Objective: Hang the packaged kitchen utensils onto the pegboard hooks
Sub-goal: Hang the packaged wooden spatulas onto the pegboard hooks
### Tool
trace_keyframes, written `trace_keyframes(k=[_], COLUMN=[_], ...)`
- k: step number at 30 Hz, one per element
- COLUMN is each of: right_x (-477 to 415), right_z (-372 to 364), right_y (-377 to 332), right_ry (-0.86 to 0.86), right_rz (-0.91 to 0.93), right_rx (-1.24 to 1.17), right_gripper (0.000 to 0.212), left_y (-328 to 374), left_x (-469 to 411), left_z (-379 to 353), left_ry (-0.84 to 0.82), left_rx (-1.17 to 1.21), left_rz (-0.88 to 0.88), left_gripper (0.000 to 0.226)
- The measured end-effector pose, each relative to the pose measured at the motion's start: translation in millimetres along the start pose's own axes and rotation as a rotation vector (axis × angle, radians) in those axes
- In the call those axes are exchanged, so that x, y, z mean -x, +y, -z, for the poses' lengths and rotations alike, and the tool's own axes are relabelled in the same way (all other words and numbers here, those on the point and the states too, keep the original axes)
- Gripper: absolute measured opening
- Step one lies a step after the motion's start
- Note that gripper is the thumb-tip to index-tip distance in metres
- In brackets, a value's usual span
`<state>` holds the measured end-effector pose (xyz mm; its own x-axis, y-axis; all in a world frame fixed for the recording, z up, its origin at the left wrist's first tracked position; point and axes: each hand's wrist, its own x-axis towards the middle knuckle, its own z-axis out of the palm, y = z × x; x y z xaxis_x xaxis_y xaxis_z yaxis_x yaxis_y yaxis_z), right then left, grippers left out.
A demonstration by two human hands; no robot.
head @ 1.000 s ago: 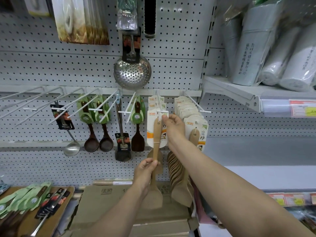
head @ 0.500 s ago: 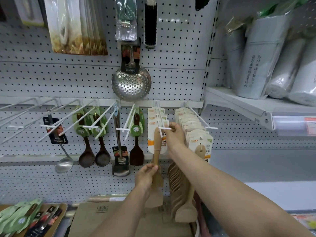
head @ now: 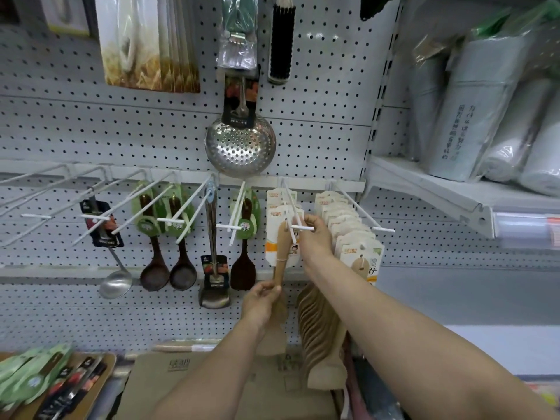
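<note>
Packaging of thin card and a body of plain wood made up the item being hung: a wooden spatula [head: 280,256] with a printed card header [head: 272,248], found at the middle of the frame against the pegboard [head: 318,140]. Its top was held at the tip of a white two-pronged hook [head: 298,228], on which a few like cards were already hung behind it. Whether the header's hole had been threaded onto the prongs could not be told.

The left hand [head: 260,303] was wrapped round the lower handle, just above the blade. The right hand [head: 315,237] was closed at the header's upper right edge, beside the hook's crossbar, and its fingers appeared to be pinched on the card.

The spatula was judged light and stiff, its dry wood offering a sure hold. The header was judged bendable, and its punched hole liable to tear under a sideways pull. The handle was therefore judged the place to bear the weight, with the card only steered lightly, close to the hole.

A crowded row of matching spatulas [head: 321,328] was hung on the next hook to the right. A perforated steel skimmer [head: 241,147] was hung above centre, and a cardboard box [head: 188,386] was seen at the bottom of the frame.
</note>
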<state>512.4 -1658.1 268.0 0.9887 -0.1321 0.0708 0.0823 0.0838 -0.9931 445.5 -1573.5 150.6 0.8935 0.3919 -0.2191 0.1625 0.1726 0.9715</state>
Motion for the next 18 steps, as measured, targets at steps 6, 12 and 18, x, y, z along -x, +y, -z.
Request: trace_keyframes(k=[6,12,18], right_x=[49,132,252], right_z=[12,-12,-100], right_y=[3,5,-20], right_ry=[-0.032,-0.026,-0.448], right_rz=[-0.104,-0.147,0.211], right_rx=[0.223,0.553,0.997], right_gripper=[0.044,0.055,0.072], left_y=[16,52,91], left_x=[38,98,175], left_z=[48,143,278], left_ry=[-0.030,0.013,0.242], left_rx=[-0.102,-0.434,-0.999], left_rz=[-0.103,-0.261,-0.446], left_gripper=[0.038,0.049,0.059])
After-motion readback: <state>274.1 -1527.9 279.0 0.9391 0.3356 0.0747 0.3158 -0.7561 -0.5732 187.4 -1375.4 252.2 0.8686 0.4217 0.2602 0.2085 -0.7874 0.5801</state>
